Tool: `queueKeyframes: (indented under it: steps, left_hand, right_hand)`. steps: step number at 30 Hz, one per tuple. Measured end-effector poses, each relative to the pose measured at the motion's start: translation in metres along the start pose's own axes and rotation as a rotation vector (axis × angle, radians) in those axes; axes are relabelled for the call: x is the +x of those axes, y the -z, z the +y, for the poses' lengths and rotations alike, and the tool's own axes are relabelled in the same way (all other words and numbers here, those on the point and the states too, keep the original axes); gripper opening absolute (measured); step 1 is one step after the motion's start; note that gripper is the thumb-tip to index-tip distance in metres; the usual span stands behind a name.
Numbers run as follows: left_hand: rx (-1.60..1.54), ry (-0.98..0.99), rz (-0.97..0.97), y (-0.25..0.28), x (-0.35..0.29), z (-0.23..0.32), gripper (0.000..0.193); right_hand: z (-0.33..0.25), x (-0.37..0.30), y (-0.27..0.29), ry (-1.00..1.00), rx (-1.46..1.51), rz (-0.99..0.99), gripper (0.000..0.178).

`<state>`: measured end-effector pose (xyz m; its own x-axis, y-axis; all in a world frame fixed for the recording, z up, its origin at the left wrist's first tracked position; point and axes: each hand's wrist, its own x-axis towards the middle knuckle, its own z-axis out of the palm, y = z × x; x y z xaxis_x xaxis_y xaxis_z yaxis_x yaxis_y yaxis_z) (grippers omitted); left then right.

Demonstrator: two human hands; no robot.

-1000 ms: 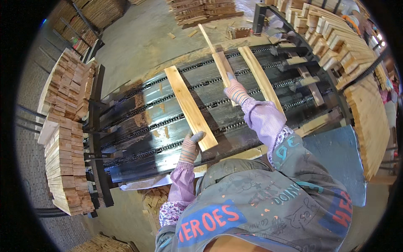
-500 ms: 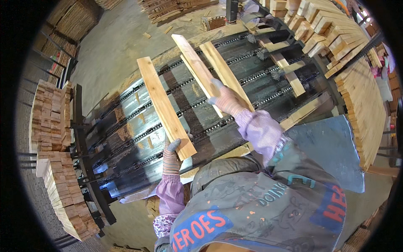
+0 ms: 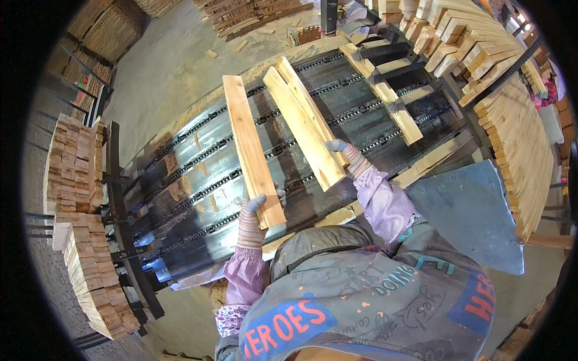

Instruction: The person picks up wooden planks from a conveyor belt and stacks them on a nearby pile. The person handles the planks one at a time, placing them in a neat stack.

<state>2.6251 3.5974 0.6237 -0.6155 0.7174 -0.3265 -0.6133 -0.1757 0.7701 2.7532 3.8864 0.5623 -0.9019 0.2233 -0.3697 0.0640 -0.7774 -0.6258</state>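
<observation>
My left hand (image 3: 251, 212), in a striped knit glove with grey fingertips, is closed on the near end of a long wooden board (image 3: 245, 138), thumb on top. That board slants away from me over a dark chain conveyor (image 3: 205, 198). To its right lie a wide pale board (image 3: 301, 129) and a narrower board (image 3: 308, 99), side by side and partly overlapping. My right hand (image 3: 348, 157), gloved alike, is closed around the near right edge of this pair, its thumb on top and the other fingers hidden below.
Farther right, another narrow board (image 3: 385, 93) lies across the conveyor by dark brushes. Stacked planks (image 3: 512, 150) stand at the right, beside a blue-grey sheet (image 3: 469, 210). Timber piles (image 3: 90, 259) line the left. A wicker basket (image 3: 308, 35) sits beyond the conveyor.
My right hand has slid from the boards' middle to their near end, and the two boards now lie closer together. The far end of the left-hand board has swung right.
</observation>
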Motion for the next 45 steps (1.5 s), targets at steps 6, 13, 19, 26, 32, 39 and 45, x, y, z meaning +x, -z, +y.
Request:
queueKeyframes:
  steps: [6, 13, 19, 26, 32, 39, 45]
  left_hand:
    - [-0.071, 0.118, -0.025, 0.023, 0.001, -0.008, 0.077]
    - [-0.075, 0.048, 0.023, 0.009, -0.009, -0.004, 0.066]
    - [0.007, 0.061, 0.178, 0.014, -0.005, -0.018, 0.078]
    - [0.334, -0.029, 0.096, -0.037, -0.015, -0.042, 0.092]
    - [0.422, -0.037, 0.085, -0.030, -0.020, -0.037, 0.104]
    - [0.407, -0.115, 0.031, -0.034, -0.020, -0.030, 0.100]
    - [0.179, -0.027, -0.007, -0.043, -0.018, -0.009, 0.093]
  right_hand:
    - [0.032, 0.002, -0.001, -0.080, 0.204, -0.232, 0.087]
    - [0.049, 0.013, -0.018, -0.114, 0.231, -0.374, 0.087]
    - [0.069, 0.006, -0.022, -0.259, 0.266, -0.183, 0.070]
    - [0.083, 0.007, -0.078, 0.098, -0.392, -0.076, 0.091]
    - [0.058, -0.007, -0.105, 0.000, -0.569, -0.111, 0.101]
    - [0.027, -0.017, -0.039, 0.398, -0.955, 0.124, 0.114]
    - [-0.021, -0.032, -0.022, -0.109, -1.911, 0.824, 0.099]
